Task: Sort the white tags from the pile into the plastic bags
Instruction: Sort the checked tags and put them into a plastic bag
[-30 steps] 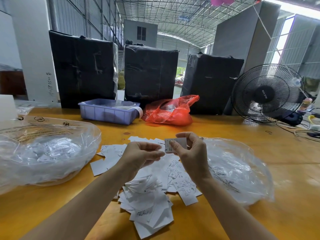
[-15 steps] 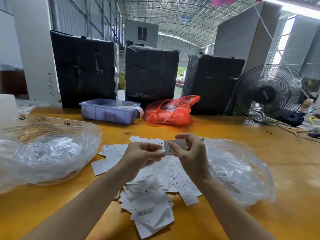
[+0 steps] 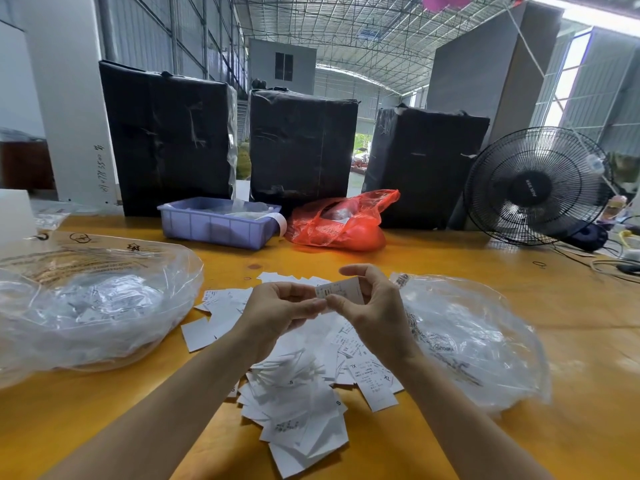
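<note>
Yellow table [image 3: 519, 427] | both hands' fingers [image 3: 341, 303] pinch one tag [image 3: 337, 289] above pile [image 3: 298, 393], seemingly.

The yellow table [image 3: 571, 341] carries a tag pile [image 3: 298, 386], two clear bags [image 3: 97, 306] [image 3: 467, 341], a purple tray [image 3: 218, 223], a red bag [image 3: 339, 223] and a fan [image 3: 536, 185].

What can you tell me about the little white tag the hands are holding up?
The held tag is a small white rectangle that looks like paper or thin fabric, with tiny dark print at its left end, too small to read. It is raised above the pile of tags, lying roughly level. The right hand pinches it between thumb and fingers, and the left hand meets it at its left end.
</note>
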`<state>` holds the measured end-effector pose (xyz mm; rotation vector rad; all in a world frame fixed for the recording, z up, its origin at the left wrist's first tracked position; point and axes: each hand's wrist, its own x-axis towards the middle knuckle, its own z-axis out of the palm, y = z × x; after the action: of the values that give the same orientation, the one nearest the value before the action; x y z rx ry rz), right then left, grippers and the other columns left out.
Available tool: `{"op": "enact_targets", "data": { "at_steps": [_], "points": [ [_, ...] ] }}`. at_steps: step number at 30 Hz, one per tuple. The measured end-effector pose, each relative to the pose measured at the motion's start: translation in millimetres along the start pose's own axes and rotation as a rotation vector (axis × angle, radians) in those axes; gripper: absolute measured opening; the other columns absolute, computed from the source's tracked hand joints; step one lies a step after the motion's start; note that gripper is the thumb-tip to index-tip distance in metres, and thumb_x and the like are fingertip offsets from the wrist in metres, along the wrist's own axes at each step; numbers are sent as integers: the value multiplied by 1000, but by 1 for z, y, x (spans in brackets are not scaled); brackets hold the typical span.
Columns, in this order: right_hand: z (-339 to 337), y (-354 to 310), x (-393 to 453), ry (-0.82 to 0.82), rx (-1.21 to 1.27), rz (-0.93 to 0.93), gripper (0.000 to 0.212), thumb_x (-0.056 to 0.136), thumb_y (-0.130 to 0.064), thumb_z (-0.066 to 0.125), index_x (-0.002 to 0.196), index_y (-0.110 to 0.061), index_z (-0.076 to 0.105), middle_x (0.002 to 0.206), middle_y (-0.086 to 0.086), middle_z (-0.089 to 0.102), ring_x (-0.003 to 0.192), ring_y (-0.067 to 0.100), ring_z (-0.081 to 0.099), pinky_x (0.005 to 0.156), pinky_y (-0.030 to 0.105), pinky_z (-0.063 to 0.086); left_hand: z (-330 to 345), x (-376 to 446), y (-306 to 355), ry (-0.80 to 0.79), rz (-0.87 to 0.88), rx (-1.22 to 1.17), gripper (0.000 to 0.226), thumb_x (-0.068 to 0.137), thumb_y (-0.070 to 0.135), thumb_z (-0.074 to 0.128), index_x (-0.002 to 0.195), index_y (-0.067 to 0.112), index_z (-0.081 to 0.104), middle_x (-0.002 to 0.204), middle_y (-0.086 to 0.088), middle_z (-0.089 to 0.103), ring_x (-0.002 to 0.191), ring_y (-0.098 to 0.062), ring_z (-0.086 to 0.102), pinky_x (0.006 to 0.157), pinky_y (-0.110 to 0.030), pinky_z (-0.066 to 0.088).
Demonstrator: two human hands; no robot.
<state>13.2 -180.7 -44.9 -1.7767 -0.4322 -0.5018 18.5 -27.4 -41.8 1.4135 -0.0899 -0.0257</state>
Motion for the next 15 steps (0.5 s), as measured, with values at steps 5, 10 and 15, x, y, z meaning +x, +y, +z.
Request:
{"op": "enact_targets", "data": {
  "at_steps": [5,10,15],
  "points": [
    [-1,-3,1,110,109,46,34,76,-1,75,96,-21,57,84,10,64,69,13,65,60,24,57,-2,1,1,-7,8,11,21,66,2,78,85,8,70,67,0,71,58,-6,66,55,-13,50],
    [-5,-5,2,146,120,16,29,77,-5,75,92,-23,58,89,13,64,77,21,66,62,28,58,-1,0,1,-6,82,35,22,70,-3,76,90,3,69,70,-2,73,59,-5,67,51,-12,47],
    [-1,-4,-1,81,53,-41,27,77,-7,76,93,-22,60,81,6,65,69,9,62,60,23,54,-1,0,1,3,141,81,23,68,-7,76,88,2,69,72,-8,73,63,-9,69,57,-14,51]
  ]
}}
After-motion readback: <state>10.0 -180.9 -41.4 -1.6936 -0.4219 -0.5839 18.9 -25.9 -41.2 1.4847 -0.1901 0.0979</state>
